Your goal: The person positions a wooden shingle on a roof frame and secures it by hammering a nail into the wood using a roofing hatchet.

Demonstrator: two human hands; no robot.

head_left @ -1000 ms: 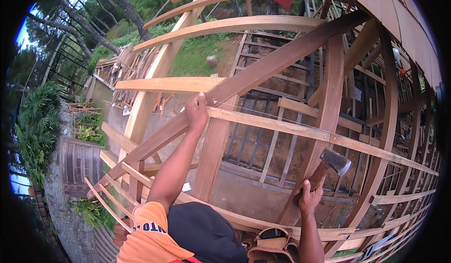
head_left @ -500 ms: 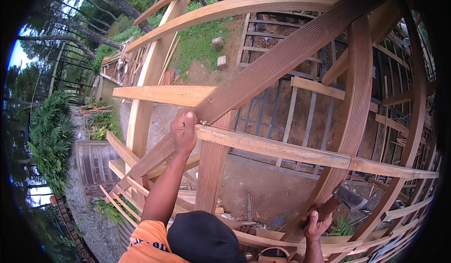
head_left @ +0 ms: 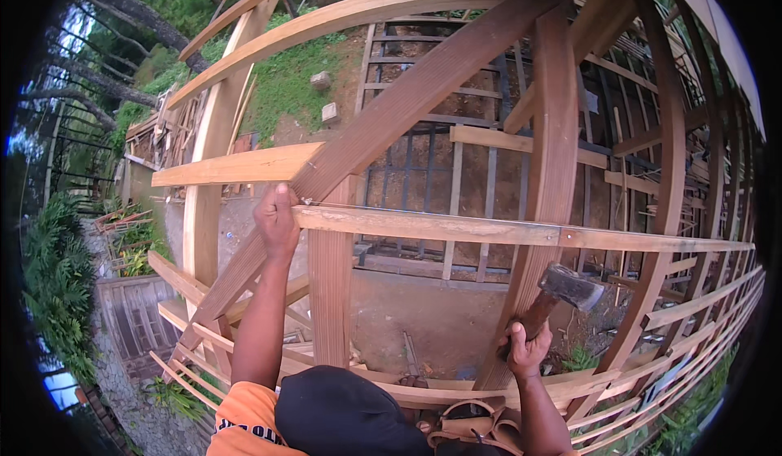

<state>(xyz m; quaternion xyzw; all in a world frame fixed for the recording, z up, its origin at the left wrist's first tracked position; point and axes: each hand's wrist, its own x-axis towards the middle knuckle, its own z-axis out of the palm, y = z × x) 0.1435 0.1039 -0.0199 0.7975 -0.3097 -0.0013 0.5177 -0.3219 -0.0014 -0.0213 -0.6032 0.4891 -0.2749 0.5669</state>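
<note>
My left hand [head_left: 278, 221] is closed at the left end of a light wooden batten [head_left: 423, 225], thumb upward, beside a dark grooved slanted beam [head_left: 391, 101]. The hidden fingers seem wrapped round the batten's end. A small shiny bit, perhaps a nail, shows by the thumb. In my right hand [head_left: 528, 350] is a hammer [head_left: 570, 286] with a heavy, blocky metal head and a dark wooden handle. Its head is raised just below the batten, apart from it, near a dark upright post [head_left: 550, 154].
Another dark post [head_left: 330, 293] stands below the batten's left part. A pale board [head_left: 236, 165] meets the slanted beam at the left. Several rafters and thin battens [head_left: 692, 313] curve along the right. Far below lie bare ground and a metal grid [head_left: 407, 179]. A tool pouch [head_left: 472, 423] hangs near me.
The view has shifted, so the frame sits further left. The right hand has lifted the hammer closer to the batten. My left hand stays at the batten's end.
</note>
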